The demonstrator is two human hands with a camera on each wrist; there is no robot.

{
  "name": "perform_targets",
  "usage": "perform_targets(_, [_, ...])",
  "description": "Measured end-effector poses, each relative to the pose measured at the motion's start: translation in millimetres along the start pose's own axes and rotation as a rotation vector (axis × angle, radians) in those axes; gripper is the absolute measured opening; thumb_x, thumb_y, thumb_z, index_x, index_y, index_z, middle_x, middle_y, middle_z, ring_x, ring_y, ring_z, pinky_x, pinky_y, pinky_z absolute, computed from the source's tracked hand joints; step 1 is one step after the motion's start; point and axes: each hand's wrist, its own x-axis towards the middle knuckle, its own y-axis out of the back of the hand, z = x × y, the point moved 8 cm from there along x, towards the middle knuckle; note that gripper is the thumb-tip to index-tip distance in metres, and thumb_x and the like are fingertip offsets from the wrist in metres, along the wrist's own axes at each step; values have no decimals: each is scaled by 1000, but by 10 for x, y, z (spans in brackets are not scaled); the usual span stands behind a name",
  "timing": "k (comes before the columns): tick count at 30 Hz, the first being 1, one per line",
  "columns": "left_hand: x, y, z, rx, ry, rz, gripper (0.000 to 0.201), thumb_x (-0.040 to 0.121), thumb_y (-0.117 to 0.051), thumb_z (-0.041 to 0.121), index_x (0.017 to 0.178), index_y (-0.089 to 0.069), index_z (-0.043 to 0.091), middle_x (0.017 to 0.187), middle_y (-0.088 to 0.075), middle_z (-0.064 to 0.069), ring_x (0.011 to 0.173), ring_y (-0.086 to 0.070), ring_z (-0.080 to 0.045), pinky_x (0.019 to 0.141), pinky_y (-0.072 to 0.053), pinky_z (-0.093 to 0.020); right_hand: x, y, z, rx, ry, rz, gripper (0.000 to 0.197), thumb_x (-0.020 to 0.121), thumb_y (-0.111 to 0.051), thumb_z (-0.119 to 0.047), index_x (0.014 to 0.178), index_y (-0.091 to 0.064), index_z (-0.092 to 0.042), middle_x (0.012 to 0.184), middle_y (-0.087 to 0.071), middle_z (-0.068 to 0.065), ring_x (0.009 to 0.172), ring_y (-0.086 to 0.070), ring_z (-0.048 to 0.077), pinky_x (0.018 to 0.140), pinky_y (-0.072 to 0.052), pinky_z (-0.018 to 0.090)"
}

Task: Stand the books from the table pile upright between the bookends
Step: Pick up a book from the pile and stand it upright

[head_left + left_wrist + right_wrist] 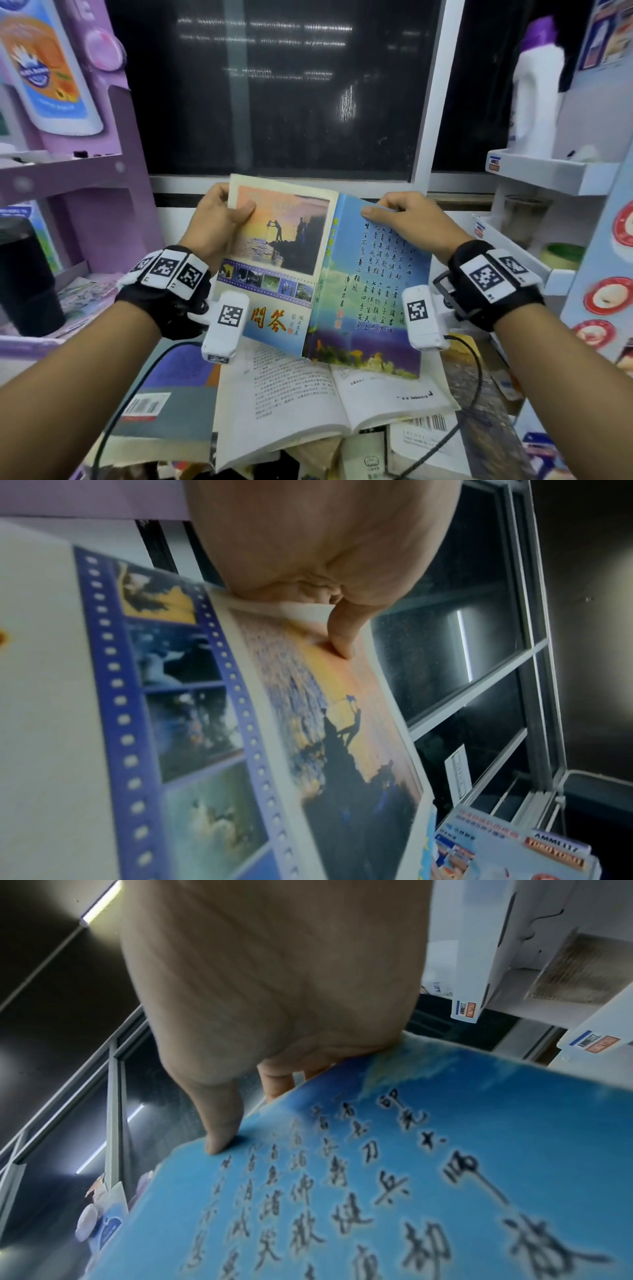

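Left hand: the left hand point(219, 219) is gripping the left edge of the paperback point(308, 267), thumb lying across the sunset picture on the cover and the other fingers going behind it; in the left wrist view the thumb point(342, 634) is pressing flat on the orange part of the cover.
Right hand: the right hand point(407, 219) is holding the far right corner of the same paperback, thumb pressing on the blue cover near its top edge, fingers curling behind; the right wrist view is showing the thumb point(219, 1123) on the blue cover, with two fingertips peeking out from behind the edge.
Paperback: it is being held in the air, spread open with both covers facing up toward the person and the spine running down the middle, tilted, above the pile and not touching it.
Pile: an open book point(308, 394) is lying flat, pages up, straight below the paperback; a purple and grey book point(171, 394) is lying just to its left, and more books are showing under and to the right of it.
Bookends: I cannot tell where they are standing.
Around: a purple shelf point(61, 171) is standing on the left, a white shelf point(548, 174) carrying a white bottle point(537, 96) on the right, and a dark window point(274, 85) is filling the background behind the hands.
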Motion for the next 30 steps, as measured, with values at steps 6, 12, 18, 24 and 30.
perform_targets(6, [-39,32,136,-205,-111,6,21,92,-51,-2,105,-47,14,95,-68,-4,79,-69,-15,68,-58,-32,-35,18,-347,-138,131,135,30,92,-48,-57,98,-63,-32,101,-60,-14,117,-43,14,104,-21,47])
perform_targets(12, [-87,-26,187,-270,-180,28,21,91,-51,-4,99,-48,14,90,-67,-4,74,-69,-14,63,-57,-29,-12,-214,-511,-56,249,38,38,102,-34,-41,137,-46,-37,147,-40,-13,143,-22,17,116,-18,47])
perform_targets(18, [-71,-104,124,-359,-190,59,22,91,-50,-8,99,-47,13,80,-70,0,68,-69,-11,59,-56,-26,-70,-376,-624,402,145,-99,35,103,-30,-44,131,-50,-38,132,-53,-15,123,-49,9,89,-51,35])
perform_targets(24, [-60,-292,77,-330,-167,39,20,91,-53,-4,97,-47,13,85,-68,-5,68,-69,-13,59,-56,-28,-107,-429,-794,548,146,-90,46,90,-44,-63,119,-56,-29,108,-70,-1,103,-68,19,91,-53,51])
perform_targets(30, [-17,-375,23,-279,-152,-18,19,92,-53,-1,100,-48,16,99,-65,-9,78,-69,-17,61,-56,-26,-90,-389,-834,408,240,57,39,85,-70,-18,122,-58,-25,109,-68,-4,98,-68,15,85,-57,45])
